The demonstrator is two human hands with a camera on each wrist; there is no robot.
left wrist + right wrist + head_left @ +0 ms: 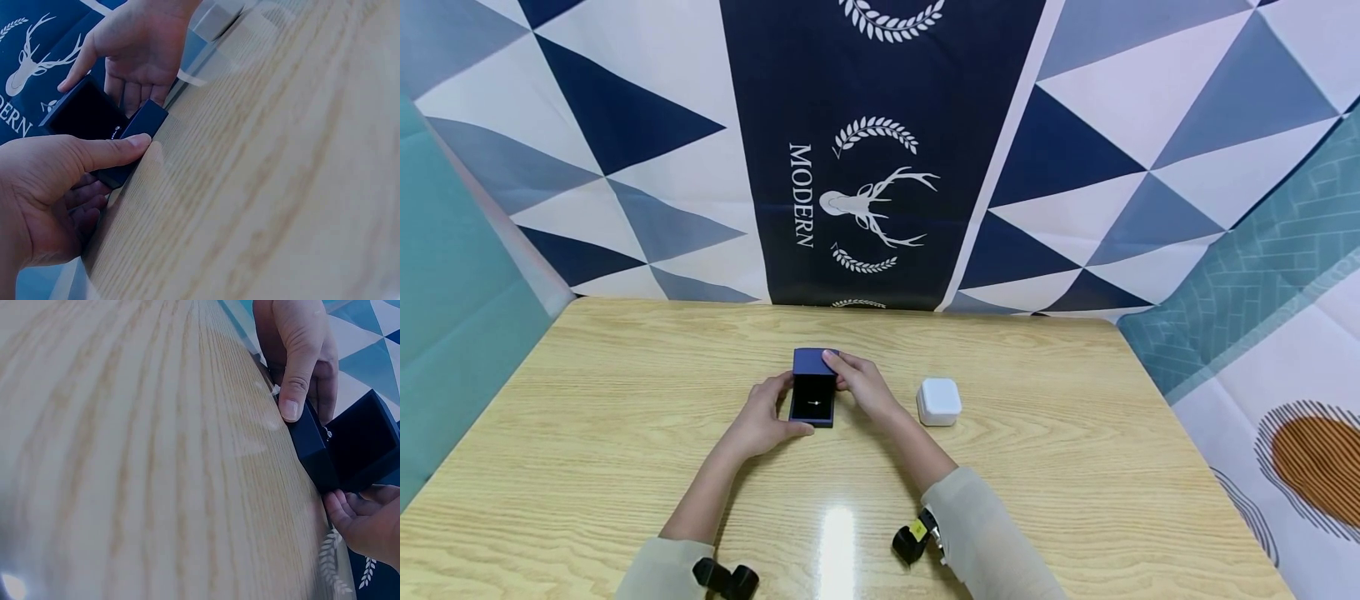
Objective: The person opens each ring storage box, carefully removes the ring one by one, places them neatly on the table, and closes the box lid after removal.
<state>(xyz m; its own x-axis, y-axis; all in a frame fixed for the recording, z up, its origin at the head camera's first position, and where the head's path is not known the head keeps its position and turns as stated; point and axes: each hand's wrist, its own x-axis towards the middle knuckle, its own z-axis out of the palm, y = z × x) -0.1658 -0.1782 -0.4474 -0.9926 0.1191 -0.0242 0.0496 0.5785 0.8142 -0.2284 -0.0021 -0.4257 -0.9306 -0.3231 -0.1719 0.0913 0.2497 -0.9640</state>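
Observation:
A dark blue ring box stands with its lid raised near the middle of the table. In its black lining sits a thin ring with a small bright stone. My left hand grips the box's base, thumb along the front edge and fingers at the left side. At the lid's right is my right hand, its thumb pressing the lid's top and its fingers against the right side. The right wrist view shows the left thumb on the front of the box, with the ring just behind it.
A small white rounded box stands on the wooden table, right of the right hand. Behind the table's far edge hangs a patterned cloth with triangles and a deer head. Each sleeve carries a black wrist device.

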